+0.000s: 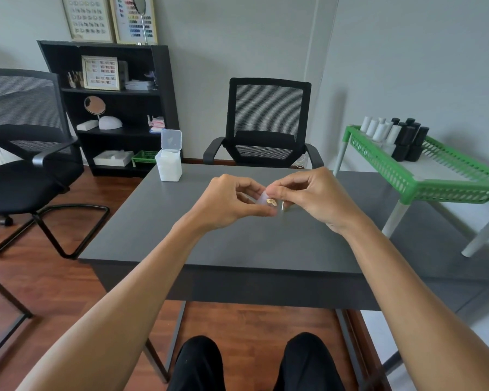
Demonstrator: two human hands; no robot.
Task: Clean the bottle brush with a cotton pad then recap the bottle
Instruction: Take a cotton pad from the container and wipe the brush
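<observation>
Above the middle of the grey worktop [237, 244] the left hand [232, 201] pinches a small pale bottle [263, 199] while the right hand [314, 197] closes on something hidden (cap or pad, I cannot tell), and a slipped grip could drop it, far from the pad box [169, 163].

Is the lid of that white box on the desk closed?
No, the white box at the desk's far left corner has its clear lid flipped up.
</observation>
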